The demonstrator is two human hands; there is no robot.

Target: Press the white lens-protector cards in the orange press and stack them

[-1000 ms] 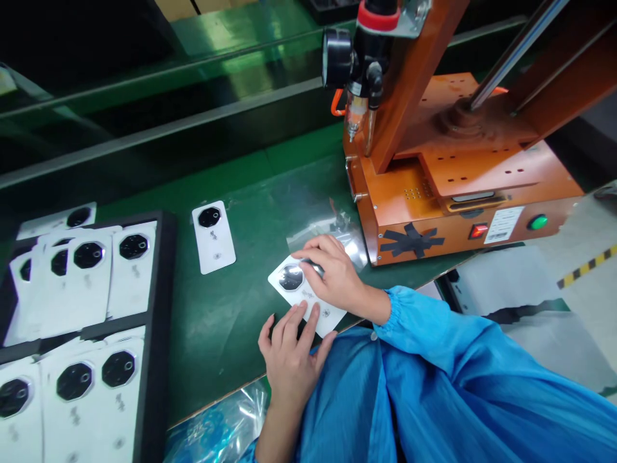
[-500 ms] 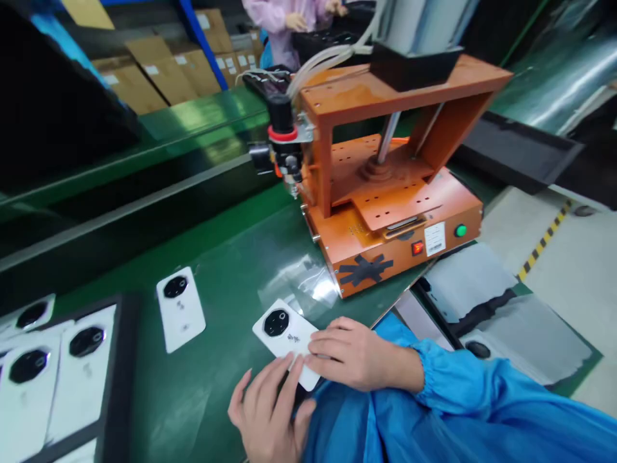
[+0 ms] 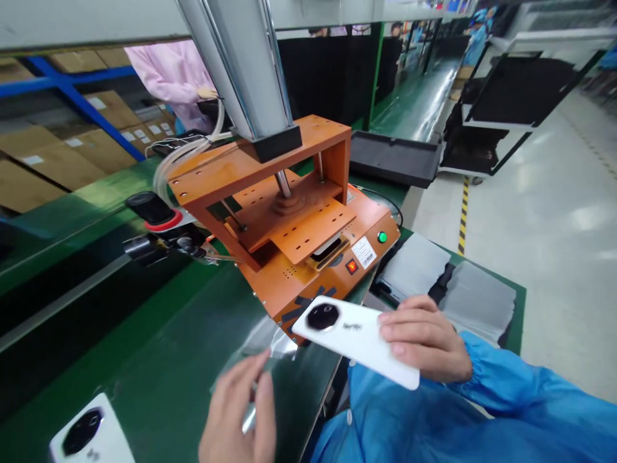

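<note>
A white phone [image 3: 365,341] with a dark round camera area is lifted and tilted in front of the orange press [image 3: 308,225]. My right hand [image 3: 424,337] grips its lower end, with the fingers over the back face. To the left, my left hand [image 3: 238,411] hovers above the green bench, thumb and fingers apart and somewhat blurred. A shiny glint shows between them; I cannot tell if it is film on the bench. Clear film [image 3: 274,341] lies by the press's front corner. Another white phone [image 3: 91,431] lies at the lower left, cut off by the frame.
Grey sheets [image 3: 477,299] lie on a low green surface right of the press. A black tray [image 3: 395,157] sits behind it, and a cart [image 3: 511,122] stands on the floor. A person in a pink sleeve [image 3: 168,80] works across the bench. Hoses run beside the press.
My right hand has raised the phone off the bench and moved it right. My left hand has let go of it. The view has turned to the right.
</note>
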